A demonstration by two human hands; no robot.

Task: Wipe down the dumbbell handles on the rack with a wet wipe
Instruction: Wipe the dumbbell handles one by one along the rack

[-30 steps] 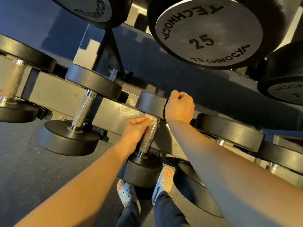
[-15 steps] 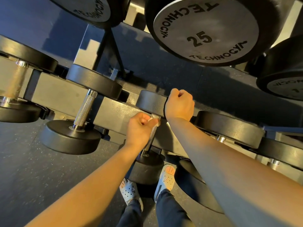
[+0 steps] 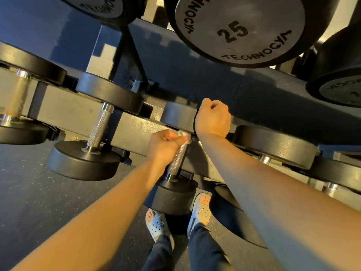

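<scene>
— Where's the wipe?
— My left hand (image 3: 166, 146) is clutching the wet wipe (image 3: 184, 135) round the top of the handle (image 3: 176, 163), just under the far head (image 3: 175, 118); bare knurling is running free down to the near head (image 3: 173, 196).
— And the other?
— My right hand (image 3: 213, 119) is curling on that far head's rim; whether it's gripping, I can't tell.

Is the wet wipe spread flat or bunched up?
Bunched: the wet wipe is a crumpled wad in the left hand, against the handle.
</scene>
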